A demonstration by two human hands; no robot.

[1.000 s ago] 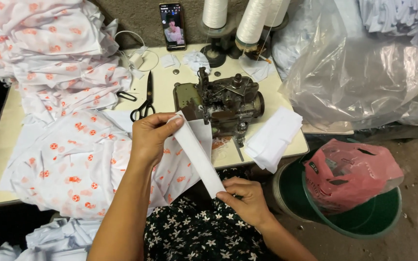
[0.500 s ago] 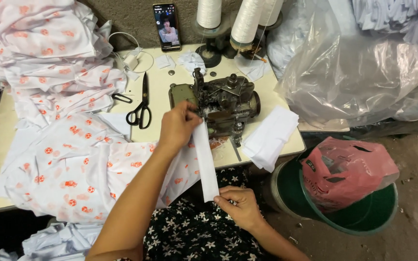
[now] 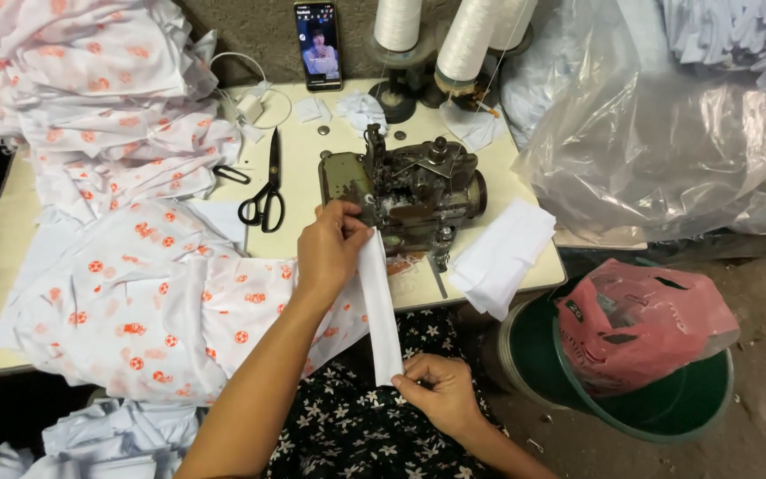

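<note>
A narrow white fabric strip [image 3: 380, 306] stretches between my two hands. My left hand [image 3: 332, 247] pinches its upper end right beside the front of the old dark sewing machine [image 3: 410, 186]. Its lower end is gripped by my right hand [image 3: 441, 390] above my lap, over the black floral dress. White cloth with orange dots [image 3: 161, 302] lies on the table to the left of my left arm.
Black scissors [image 3: 263, 200] lie left of the machine. A phone [image 3: 317, 44] leans at the back, near thread cones [image 3: 467, 40]. Folded white strips [image 3: 503, 253] sit at the table's right edge. A green bucket [image 3: 667, 399] with a pink bag stands on the floor.
My left hand has carried the strip's upper end up to the machine's front. My right hand stays low, holding the bottom end, and the strip hangs straighter.
</note>
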